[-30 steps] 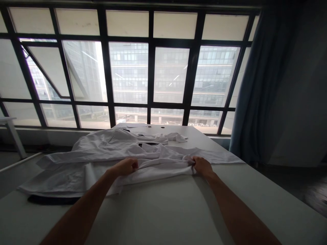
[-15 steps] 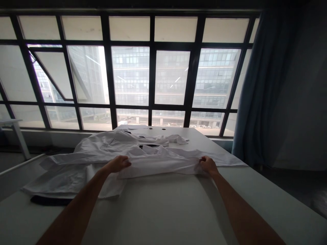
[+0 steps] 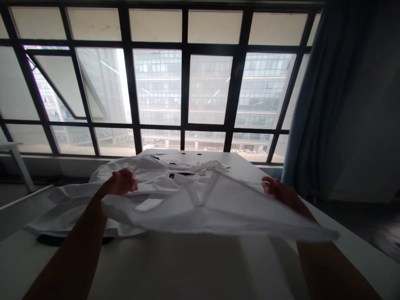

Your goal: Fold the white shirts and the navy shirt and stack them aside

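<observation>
Black metal frames [image 3: 184,87] of a tall window divide the view to a glass office building [image 3: 159,91], and a dark blue curtain [image 3: 315,104] hangs at the right side. Below them stands a long white table [image 3: 200,266]. A white shirt [image 3: 200,208] lies mostly on this table in wrinkled folds, with a dark cloth [image 3: 71,240] showing under its near edge. One part of the shirt is lifted above the table, stretched between both arms, which reach forward and wide apart. The left hand [image 3: 120,183] is raised, and its fingers close on the fabric. The right hand [image 3: 278,189] grips near the right corner, partly hidden behind the cloth.
</observation>
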A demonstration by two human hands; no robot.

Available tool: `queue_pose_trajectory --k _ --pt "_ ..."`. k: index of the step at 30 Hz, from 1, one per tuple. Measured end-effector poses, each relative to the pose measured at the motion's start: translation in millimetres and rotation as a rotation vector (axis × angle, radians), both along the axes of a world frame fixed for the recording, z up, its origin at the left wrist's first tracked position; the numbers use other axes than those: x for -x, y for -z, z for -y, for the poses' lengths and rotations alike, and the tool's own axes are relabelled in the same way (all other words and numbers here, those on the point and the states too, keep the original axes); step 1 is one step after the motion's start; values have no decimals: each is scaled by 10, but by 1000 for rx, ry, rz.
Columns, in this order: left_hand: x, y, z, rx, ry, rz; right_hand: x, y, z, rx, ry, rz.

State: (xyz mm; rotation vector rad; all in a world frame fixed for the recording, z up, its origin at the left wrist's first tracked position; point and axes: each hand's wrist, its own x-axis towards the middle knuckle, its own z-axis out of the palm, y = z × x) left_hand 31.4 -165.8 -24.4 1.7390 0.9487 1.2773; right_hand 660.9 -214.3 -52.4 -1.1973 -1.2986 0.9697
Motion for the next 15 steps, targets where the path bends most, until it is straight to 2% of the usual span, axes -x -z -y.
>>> queue_pose_trajectory --k 2,4,6,8,12,15 --pt "-76 7 -33 12 98 150 120 35 -50 49 -41 -6" --pt "-218 27 -55 76 133 108 292 85 -136 88 -47 35" --pt "-377 74 -71 151 145 -89 451 141 -222 131 -48 112" --pt "-528 163 -97 163 160 -323 564 199 -292 162 -51 207" --pt "-774 441 -177 22 129 -726 665 310 -386 131 -84 437" --pt "-878 609 -222 -80 146 -903 700 373 -420 86 -122 684"
